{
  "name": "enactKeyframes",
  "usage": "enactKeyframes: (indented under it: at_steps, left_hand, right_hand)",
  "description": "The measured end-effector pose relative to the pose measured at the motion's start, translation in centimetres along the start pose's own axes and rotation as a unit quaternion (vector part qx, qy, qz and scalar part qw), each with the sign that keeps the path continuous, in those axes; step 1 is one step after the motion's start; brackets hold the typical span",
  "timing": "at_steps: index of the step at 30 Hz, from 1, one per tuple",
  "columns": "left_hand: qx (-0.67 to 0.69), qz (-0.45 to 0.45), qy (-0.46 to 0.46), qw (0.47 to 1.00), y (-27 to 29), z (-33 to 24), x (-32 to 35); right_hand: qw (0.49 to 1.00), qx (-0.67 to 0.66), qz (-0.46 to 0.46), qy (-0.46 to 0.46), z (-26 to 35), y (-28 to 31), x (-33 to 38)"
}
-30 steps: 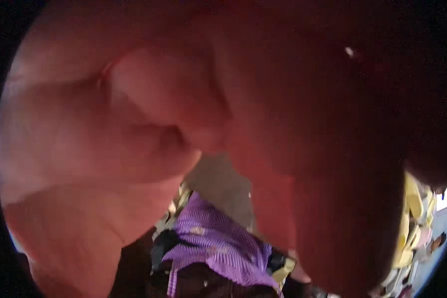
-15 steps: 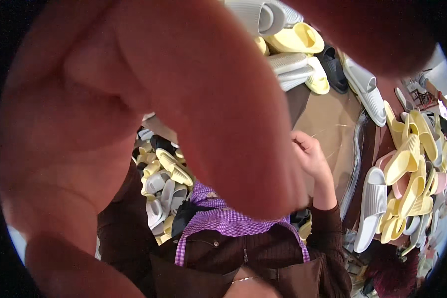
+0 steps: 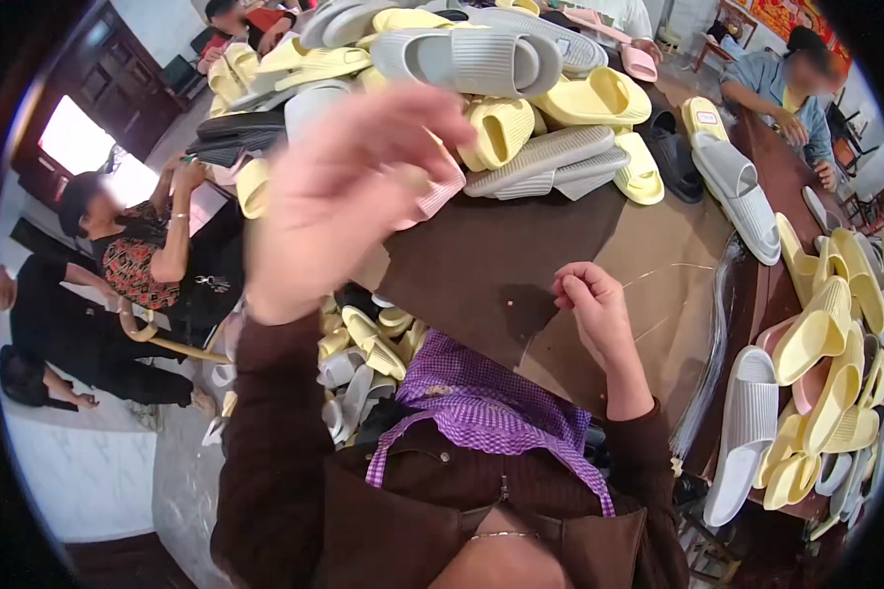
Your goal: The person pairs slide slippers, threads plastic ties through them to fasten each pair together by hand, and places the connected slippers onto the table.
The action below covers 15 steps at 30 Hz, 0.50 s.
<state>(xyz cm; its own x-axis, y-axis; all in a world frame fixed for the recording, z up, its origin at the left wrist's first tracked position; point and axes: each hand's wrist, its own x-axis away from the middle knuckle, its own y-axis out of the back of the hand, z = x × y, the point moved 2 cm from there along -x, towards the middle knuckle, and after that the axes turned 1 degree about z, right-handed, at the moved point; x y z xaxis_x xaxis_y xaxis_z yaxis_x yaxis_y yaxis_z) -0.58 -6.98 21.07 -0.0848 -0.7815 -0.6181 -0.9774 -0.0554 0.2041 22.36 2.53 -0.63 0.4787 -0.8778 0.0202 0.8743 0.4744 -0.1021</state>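
My left hand (image 3: 349, 191) is raised over the left of the table, in front of the slipper pile. It is blurred, with the thumb apart from the loosely bent fingers, and nothing shows in it. My right hand (image 3: 599, 312) is above the brown sheet (image 3: 462, 260) on the table, thumb and fingertips pressed together. Whatever it may pinch is too small to make out. Thin pale threads (image 3: 673, 267) lie beside it, and a bundle of white threads (image 3: 714, 329) hangs along the table's right side. A purple checked apron (image 3: 491, 393) covers my lap.
Grey ribbed slippers (image 3: 462, 61) and yellow slippers (image 3: 594, 96) are heaped at the far side. More yellow slippers (image 3: 815, 329) and a grey slipper (image 3: 742, 432) lie at right. A lower pile (image 3: 373, 339) is at left. Several people (image 3: 138, 245) are around the table.
My left hand and arm, which covered much of the view close up, have moved down and away, uncovering the table and slippers. My right hand stays nearly in place, fingers still pinched.
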Motion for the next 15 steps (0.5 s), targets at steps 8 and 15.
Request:
enactKeyframes:
  at_steps: [8, 15]
  left_hand:
    - [0.019, 0.014, 0.356, 0.934, -6.2, 20.6, 10.0]
    - [0.099, -0.084, 0.398, 0.908, -5.8, 22.9, 10.4]
  right_hand:
    - [0.999, 0.032, 0.007, -0.009, 0.3, 0.9, -0.2]
    - [0.989, 0.130, -0.066, 0.026, 1.9, 6.0, -7.5]
